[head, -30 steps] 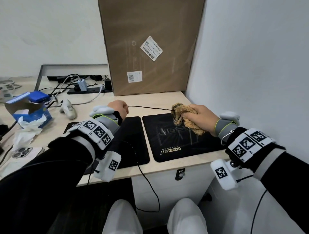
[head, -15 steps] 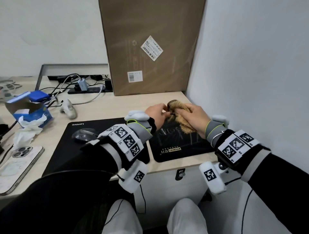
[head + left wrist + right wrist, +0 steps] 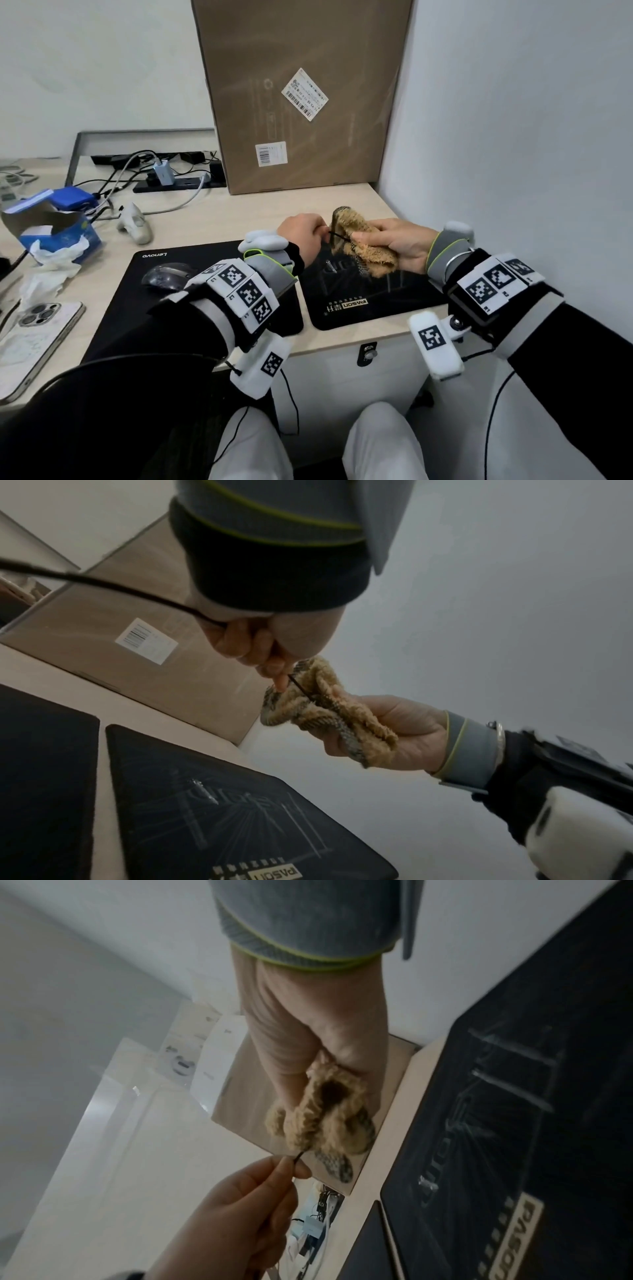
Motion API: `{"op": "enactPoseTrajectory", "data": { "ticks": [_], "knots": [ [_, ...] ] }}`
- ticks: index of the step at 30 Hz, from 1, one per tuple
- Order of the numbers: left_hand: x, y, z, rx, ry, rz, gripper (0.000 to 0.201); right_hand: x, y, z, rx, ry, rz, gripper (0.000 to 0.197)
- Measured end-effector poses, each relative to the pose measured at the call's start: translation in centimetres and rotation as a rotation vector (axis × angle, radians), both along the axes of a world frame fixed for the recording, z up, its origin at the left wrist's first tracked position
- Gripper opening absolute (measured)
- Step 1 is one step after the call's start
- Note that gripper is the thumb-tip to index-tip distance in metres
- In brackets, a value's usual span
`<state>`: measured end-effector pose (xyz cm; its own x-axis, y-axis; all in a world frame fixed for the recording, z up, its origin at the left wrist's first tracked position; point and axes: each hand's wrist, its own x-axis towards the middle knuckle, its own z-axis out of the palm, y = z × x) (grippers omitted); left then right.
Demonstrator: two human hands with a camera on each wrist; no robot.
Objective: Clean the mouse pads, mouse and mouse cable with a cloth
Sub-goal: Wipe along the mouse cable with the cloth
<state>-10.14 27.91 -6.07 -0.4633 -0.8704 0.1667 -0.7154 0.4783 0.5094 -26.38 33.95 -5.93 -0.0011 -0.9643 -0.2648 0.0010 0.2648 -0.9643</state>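
My left hand (image 3: 303,234) (image 3: 260,647) (image 3: 253,1202) pinches the thin black mouse cable (image 3: 337,235) (image 3: 103,584) (image 3: 297,1156) above the right mouse pad (image 3: 370,301) (image 3: 222,818) (image 3: 514,1123). My right hand (image 3: 399,243) (image 3: 387,729) (image 3: 308,1031) grips a tan fuzzy cloth (image 3: 359,246) (image 3: 329,710) (image 3: 318,1118) bunched around the cable just beside the left fingertips. The dark mouse (image 3: 166,275) sits on the left Lenovo pad (image 3: 137,308), partly hidden by my left wrist.
A tall cardboard box (image 3: 301,96) leans at the back against the wall. A phone (image 3: 34,342), blue tissue box (image 3: 58,233), a white controller (image 3: 135,224) and a power strip with cables (image 3: 164,174) lie on the desk's left. The white wall (image 3: 513,137) stands close on the right.
My left hand slid right along the cable, from above the left pad to right beside the cloth. The mouse came into view. The right hand has barely shifted.
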Motion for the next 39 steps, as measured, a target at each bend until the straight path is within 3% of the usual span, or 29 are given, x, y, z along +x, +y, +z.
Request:
{"op": "enactPoseTrajectory", "data": {
  "ticks": [2,5,6,8,11,12,15,19,22,27,29,32,35,37,39],
  "knots": [
    [-0.1,0.1,-0.2,0.001,-0.018,-0.008,0.028,0.1,-0.1,0.5,0.052,0.143,-0.002,0.021],
    [-0.4,0.2,-0.4,-0.004,-0.025,-0.014,0.028,-1.0,-1.5,-0.4,0.074,0.414,-0.099,0.095],
    [-0.5,0.2,-0.5,-0.006,-0.02,-0.011,0.029,-1.4,-1.9,-0.9,0.068,0.466,-0.116,0.104],
    [-0.3,0.1,-0.6,-0.002,-0.009,-0.002,0.029,-1.3,-1.8,-0.8,0.053,0.427,-0.131,0.087],
    [0.1,-0.3,-0.7,0.025,0.015,0.011,0.03,-1.1,-1.1,-0.6,0.021,0.134,-0.084,0.02],
    [0.3,-0.5,-0.7,0.033,0.021,0.021,0.029,-1.5,-1.0,-0.9,0.009,0.06,-0.092,0.014],
    [2.1,-1.7,-1.1,0.049,0.048,0.106,0.028,-2.9,-0.5,-1.2,-0.041,-0.084,-0.131,0.019],
    [4.9,-3.9,-2.0,0.066,0.146,0.191,0.027,-4.1,0.3,-1.2,-0.062,-0.062,-0.169,0.016],
    [5.3,-4.4,-2.5,0.098,0.212,0.178,0.026,-3.9,-0.2,-1.8,-0.111,-0.042,-0.228,0.028],
    [4.4,-3.7,-2.0,0.129,0.291,0.101,0.027,-2.0,-1.4,-1.1,-0.184,-0.021,-0.248,0.023],
    [3.9,-3.4,-1.8,0.128,0.318,0.054,0.033,-1.1,-1.6,-0.9,-0.133,-0.108,-0.225,0.022],
    [3.4,-2.8,-1.7,0.139,0.347,0.021,0.038,0.1,-1.9,-0.9,0.008,-0.327,-0.118,0.042],
    [3.0,-2.4,-1.7,0.106,0.294,0.034,0.032,0.9,-1.9,-1.2,0.069,-0.362,0.02,0.065],
    [2.8,-2.1,-1.6,0.069,0.247,0.042,0.026,1.6,-1.7,-1.3,0.06,-0.272,0.042,0.054],
    [2.6,-2.1,-1.7,0.041,0.221,0.029,0.026,1.9,-1.6,-1.3,0.018,-0.195,0.016,0.029]
  ]
}}
